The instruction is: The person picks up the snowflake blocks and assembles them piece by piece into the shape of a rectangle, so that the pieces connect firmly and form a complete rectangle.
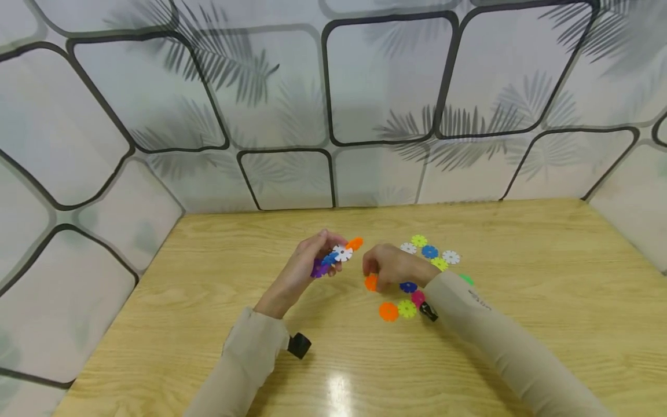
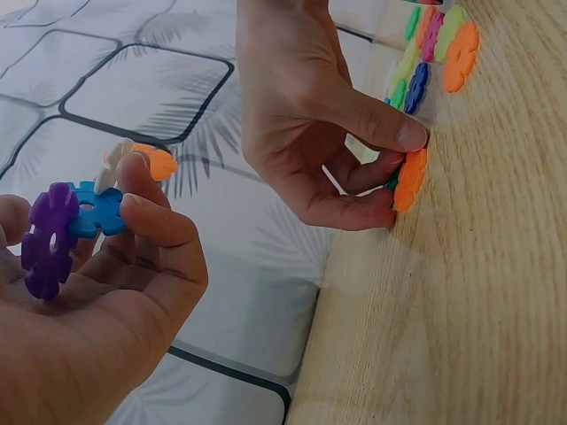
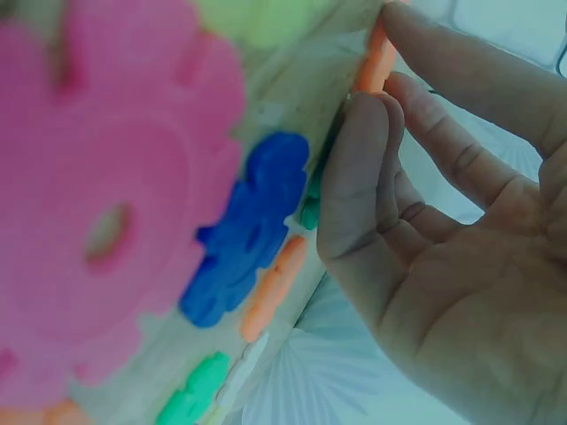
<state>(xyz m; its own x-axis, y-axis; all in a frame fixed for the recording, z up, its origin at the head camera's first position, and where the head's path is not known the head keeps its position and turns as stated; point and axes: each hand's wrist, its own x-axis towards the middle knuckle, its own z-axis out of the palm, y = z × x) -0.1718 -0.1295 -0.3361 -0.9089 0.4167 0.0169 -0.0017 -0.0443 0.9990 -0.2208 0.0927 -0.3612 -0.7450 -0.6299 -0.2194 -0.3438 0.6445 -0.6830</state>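
Over the desk, the left hand has its grip pinching a chain of flower-shaped discs, purple, blue, white and orange. The right hand's grip pinches a single orange disc at the desk surface; nearby lie a pink disc, a yellow disc and a second orange disc.

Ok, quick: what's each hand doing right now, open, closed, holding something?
Left hand: closed, holding a chain of flower-shaped pieces, purple, blue, white and orange.
Right hand: closed, pinching an orange piece.
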